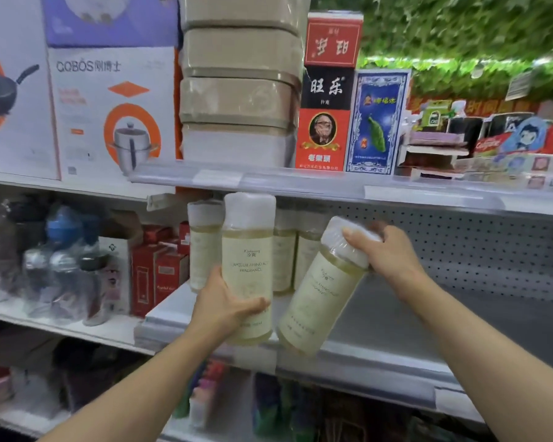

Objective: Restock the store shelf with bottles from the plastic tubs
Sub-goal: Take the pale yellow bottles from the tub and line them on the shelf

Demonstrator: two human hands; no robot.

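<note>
From the head camera, the person stands close to the shelf [396, 317] with a bottle in each hand. The left hand [224, 307] has its fingers [259, 305] wrapped round the lower body of an upright bottle [248, 266], its base about level with the shelf's front lip and its white cap up near the shelf above. The right hand [387, 250] clamps the cap end of a tilted bottle [323, 288]; its long axis leans cap up and to the right, base down and left, over the front edge. Behind both, a short row of stocked bottles [205, 244] stands at the left of the shelf, while the grey shelf floor to the right lies open. I judge the upright one nearer to being set down, just in front of that row. No plastic tubs are in sight.
</note>
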